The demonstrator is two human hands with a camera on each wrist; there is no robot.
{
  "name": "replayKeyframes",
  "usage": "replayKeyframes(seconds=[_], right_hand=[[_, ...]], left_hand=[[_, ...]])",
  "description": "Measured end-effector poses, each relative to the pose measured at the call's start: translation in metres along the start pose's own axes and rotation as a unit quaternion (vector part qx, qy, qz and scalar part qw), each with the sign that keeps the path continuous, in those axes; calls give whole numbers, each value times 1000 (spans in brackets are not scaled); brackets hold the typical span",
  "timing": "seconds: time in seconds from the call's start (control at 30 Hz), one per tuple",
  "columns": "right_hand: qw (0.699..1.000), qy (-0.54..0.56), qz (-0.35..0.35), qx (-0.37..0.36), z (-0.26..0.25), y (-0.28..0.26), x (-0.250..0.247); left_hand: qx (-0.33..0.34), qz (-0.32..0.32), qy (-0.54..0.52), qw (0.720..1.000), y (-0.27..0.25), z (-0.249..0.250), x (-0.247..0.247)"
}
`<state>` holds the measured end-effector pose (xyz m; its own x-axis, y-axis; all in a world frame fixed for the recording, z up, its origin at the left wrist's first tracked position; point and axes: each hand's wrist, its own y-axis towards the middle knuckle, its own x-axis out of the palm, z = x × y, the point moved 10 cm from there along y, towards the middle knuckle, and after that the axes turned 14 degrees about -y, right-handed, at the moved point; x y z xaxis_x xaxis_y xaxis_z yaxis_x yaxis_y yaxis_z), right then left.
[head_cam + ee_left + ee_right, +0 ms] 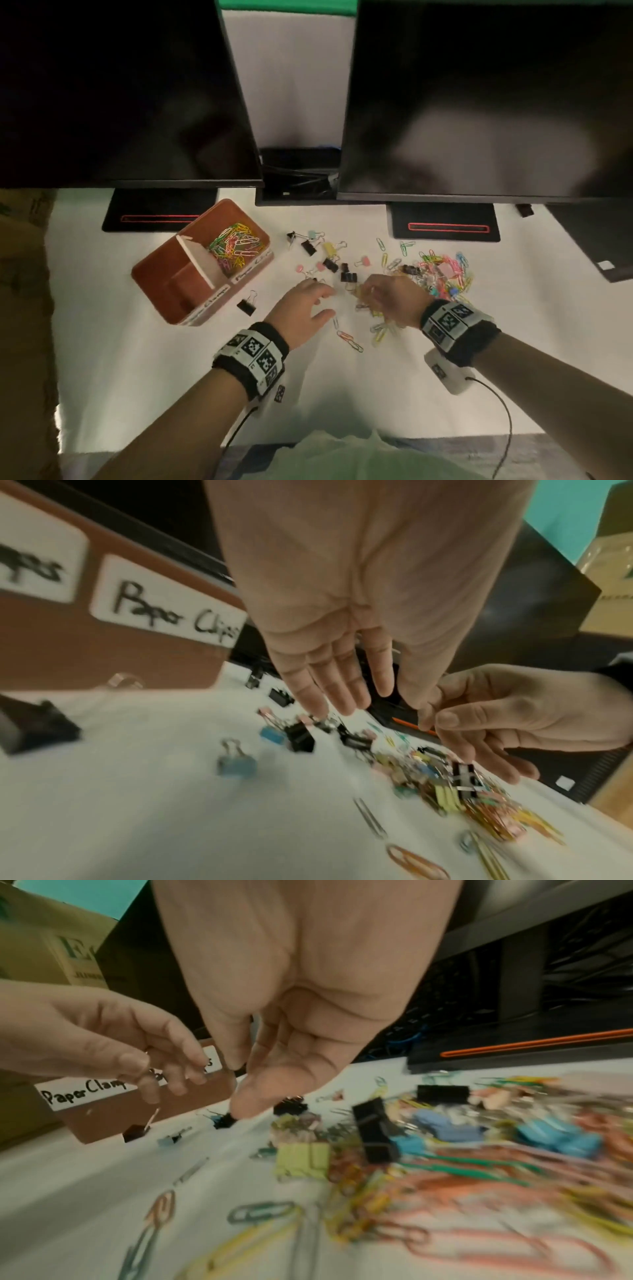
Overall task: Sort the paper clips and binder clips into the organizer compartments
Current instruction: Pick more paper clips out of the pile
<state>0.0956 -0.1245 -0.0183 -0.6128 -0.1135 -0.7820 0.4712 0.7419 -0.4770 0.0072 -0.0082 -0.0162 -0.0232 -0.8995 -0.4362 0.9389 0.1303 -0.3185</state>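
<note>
A brown two-compartment organizer (164,274) stands at the left; its far compartment holds coloured paper clips (236,243). Binder clips (329,255) lie scattered mid-table, and one black binder clip (247,305) lies by the organizer's near corner. A mixed pile of paper clips (442,274) spreads to the right. My left hand (327,301) hovers over the table with straight fingers (342,693) and holds nothing. My right hand (368,291) reaches down onto the pile's left edge. Its thumb and forefinger (240,1091) are close together near a small black binder clip (224,1121); I see nothing between them.
Two dark monitors (479,102) overhang the back of the table on black stands (445,222). A cardboard box (24,274) lines the left side. A dark device (603,246) sits at the far right. Loose paper clips (349,339) lie between my wrists.
</note>
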Motion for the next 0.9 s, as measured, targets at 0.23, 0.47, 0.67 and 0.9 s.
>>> replayKeyframes(seconds=[0.23, 0.47, 0.67, 0.9], right_hand=[[999, -41, -4, -24, 42, -11, 5], [997, -67, 30, -16, 78, -7, -3], [991, -116, 4, -70, 65, -6, 7], [989, -119, -31, -87, 59, 4, 21]], left_hand=[[-24, -33, 32, 999, 37, 14, 67], [-73, 39, 55, 995, 50, 0, 67], [-76, 110, 45, 990, 47, -2, 55], [-66, 71, 62, 993, 56, 2, 76]])
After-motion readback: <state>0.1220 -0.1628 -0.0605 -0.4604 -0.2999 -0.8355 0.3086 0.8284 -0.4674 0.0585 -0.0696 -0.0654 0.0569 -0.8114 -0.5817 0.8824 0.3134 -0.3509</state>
